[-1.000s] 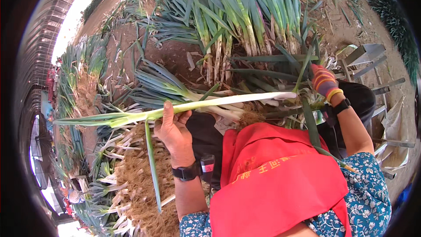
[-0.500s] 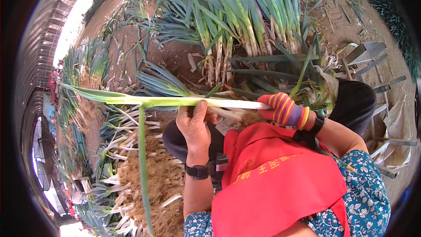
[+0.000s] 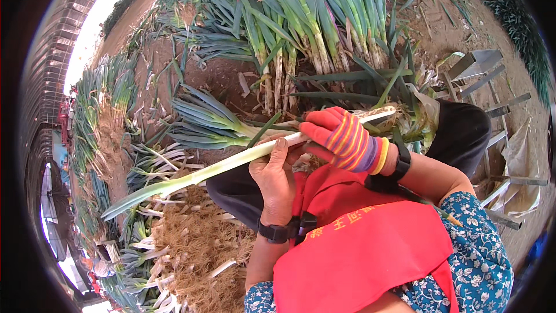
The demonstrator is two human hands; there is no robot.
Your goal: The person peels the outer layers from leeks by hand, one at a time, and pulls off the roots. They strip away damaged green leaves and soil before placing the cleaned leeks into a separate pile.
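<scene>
A long green onion (image 3: 231, 157) lies tilted across my lap, its green leaf end low at the left and its root end up at the right. My left hand (image 3: 277, 177), bare, is closed around the white stalk with the thumb on top. Close beside it, my right hand (image 3: 344, 139) wears a red, yellow and purple striped glove. Its fingers are wrapped over the stalk nearer the roots. Part of the stalk is hidden beneath the glove. Just beyond my hands, a small bunch of green onions (image 3: 211, 117) rests on the ground.
Upright bundles of green onions (image 3: 313, 23) stand ahead. At the left, a pile of trimmed onions with brown roots (image 3: 197, 237) lies beside my knee. A metal rack (image 3: 478, 66) stands at the right. A red apron (image 3: 365, 255) covers my lap.
The onion has swung from level to tilted, leaf end down and root end up. My right hand has moved left, close to my left hand. The leaf that hung down no longer shows.
</scene>
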